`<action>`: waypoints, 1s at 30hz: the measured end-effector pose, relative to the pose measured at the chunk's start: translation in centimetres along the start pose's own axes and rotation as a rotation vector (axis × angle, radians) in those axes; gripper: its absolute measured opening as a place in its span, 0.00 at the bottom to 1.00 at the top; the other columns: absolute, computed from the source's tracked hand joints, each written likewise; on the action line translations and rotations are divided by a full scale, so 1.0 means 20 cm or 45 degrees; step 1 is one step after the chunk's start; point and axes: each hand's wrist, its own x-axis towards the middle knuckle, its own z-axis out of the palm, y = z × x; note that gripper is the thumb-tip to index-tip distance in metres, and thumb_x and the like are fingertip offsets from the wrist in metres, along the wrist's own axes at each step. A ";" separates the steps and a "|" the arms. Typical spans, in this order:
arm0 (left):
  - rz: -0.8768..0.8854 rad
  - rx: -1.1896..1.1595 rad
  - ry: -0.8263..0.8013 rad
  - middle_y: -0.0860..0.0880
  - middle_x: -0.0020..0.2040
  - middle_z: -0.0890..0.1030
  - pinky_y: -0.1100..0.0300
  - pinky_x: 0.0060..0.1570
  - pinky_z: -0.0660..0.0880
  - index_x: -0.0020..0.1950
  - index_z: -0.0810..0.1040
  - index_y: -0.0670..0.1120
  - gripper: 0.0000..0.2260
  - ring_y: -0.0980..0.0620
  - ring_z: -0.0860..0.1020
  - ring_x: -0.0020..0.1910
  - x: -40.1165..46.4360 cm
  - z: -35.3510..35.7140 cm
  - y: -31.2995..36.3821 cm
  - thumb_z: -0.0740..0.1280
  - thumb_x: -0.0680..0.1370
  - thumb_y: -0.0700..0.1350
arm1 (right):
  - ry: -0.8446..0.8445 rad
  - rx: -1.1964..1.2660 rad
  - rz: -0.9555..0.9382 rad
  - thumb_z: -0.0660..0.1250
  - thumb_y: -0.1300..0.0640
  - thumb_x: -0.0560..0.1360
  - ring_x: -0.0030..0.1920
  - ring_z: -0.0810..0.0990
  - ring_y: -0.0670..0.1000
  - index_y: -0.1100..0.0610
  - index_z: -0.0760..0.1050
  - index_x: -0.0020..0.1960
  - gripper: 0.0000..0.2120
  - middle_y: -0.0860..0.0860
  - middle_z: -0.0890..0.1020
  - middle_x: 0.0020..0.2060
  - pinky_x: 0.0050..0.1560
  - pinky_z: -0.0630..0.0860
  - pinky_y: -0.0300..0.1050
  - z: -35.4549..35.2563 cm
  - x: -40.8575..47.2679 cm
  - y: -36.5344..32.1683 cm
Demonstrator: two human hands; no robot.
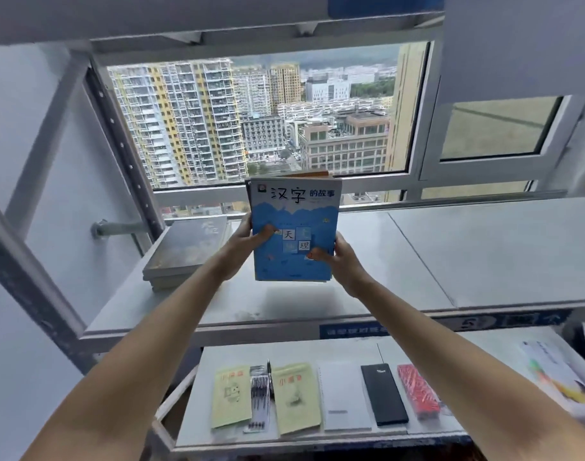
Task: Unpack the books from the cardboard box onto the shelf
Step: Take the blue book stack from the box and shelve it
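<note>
Both hands hold a small stack of books upright above the shelf, clear of its surface. The front book is a glossy paperback with a blue cover, a pale grey band across the top and large Chinese characters; behind it the orange edge of another book peeks out at the top, and how many books are in the stack cannot be told. The left hand is closed on the stack's left edge, thumb pressed flat on the cover. The right hand is closed on the lower right edge, thumb also on the cover; the fingers of both hands are hidden behind the books.

The shelf is a smooth, pale grey board in a grey metal frame with a row of punched holes in the upright. On its left part lies a flat pile of dark books, covers worn and mottled, the lettering too blurred to read.

On the lower shelf, a row of flat things lies side by side: two yellow booklets, a clear pack of pens between them, a white spiral notebook, a black rectangular case and a red patterned pack. At the far right a white packet is cut off by the picture's edge. The cardboard box is out of view.
</note>
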 end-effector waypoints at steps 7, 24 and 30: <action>0.098 -0.029 0.150 0.47 0.59 0.81 0.64 0.49 0.78 0.70 0.66 0.40 0.45 0.52 0.81 0.55 0.07 -0.06 -0.12 0.74 0.64 0.67 | -0.039 -0.010 0.057 0.70 0.65 0.74 0.54 0.78 0.47 0.60 0.61 0.66 0.25 0.49 0.75 0.54 0.47 0.81 0.38 0.05 0.06 0.19; -0.550 -0.201 0.419 0.39 0.52 0.84 0.46 0.49 0.82 0.61 0.77 0.40 0.24 0.43 0.83 0.39 0.51 -0.25 -0.01 0.73 0.74 0.55 | -0.016 0.116 0.664 0.76 0.56 0.69 0.40 0.87 0.53 0.58 0.78 0.54 0.16 0.54 0.85 0.48 0.38 0.83 0.48 0.19 0.44 0.00; -0.848 0.173 0.190 0.42 0.56 0.82 0.44 0.53 0.79 0.65 0.74 0.42 0.25 0.42 0.82 0.49 0.61 -0.32 -0.18 0.64 0.79 0.61 | 0.083 -0.087 0.883 0.78 0.52 0.67 0.46 0.85 0.56 0.60 0.79 0.59 0.24 0.56 0.84 0.52 0.49 0.82 0.51 0.22 0.56 0.01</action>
